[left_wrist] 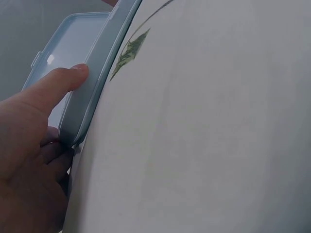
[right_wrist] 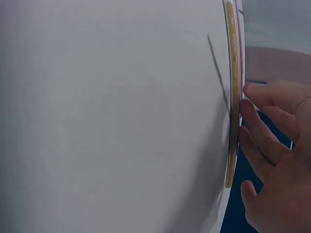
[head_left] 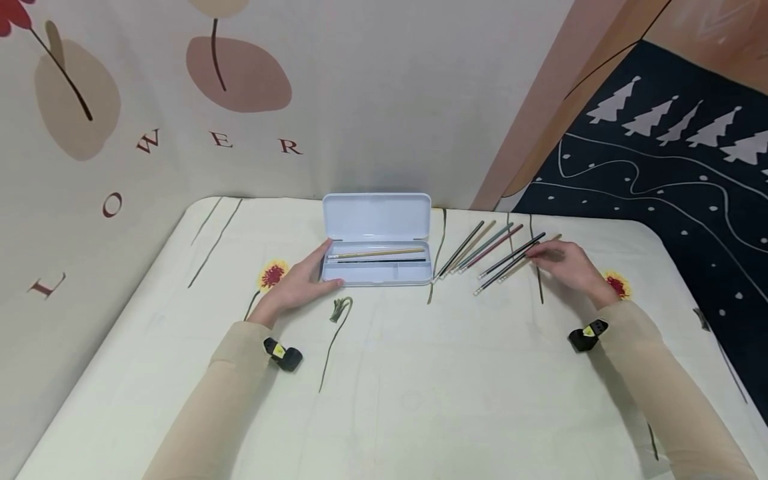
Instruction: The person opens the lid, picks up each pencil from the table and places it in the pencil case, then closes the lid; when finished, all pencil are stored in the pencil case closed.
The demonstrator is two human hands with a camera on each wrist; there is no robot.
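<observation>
A light blue pencil case (head_left: pixel 414 272) lies with its lid (head_left: pixel 378 217) raised; a yellow pencil (head_left: pixel 375 253) and a dark pencil (head_left: pixel 390 261) are inside. My left hand (head_left: pixel 306 277) grips its left end, thumb along the front wall and fingers round the side. On the right my right hand (head_left: pixel 563 267) has thumb and fingertips brought together at the upper end of a dark pencil (head_left: pixel 498 275) lying among others. Beside it are another dark pencil (head_left: pixel 510 256) and a tan pencil (head_left: pixel 510 272), whose far end runs behind the hand. In the right wrist view a yellow pencil (right_wrist: pixel 234 73) overlaps the fingertips.
Between the case and my right hand several more pencils lie slanted, including a green one (head_left: pixel 486 247) and a red one (head_left: pixel 492 248). The white tablecloth (head_left: pixel 408 373) carries printed flowers and stems. A patterned wall hanging (head_left: pixel 390 120) rises behind the table.
</observation>
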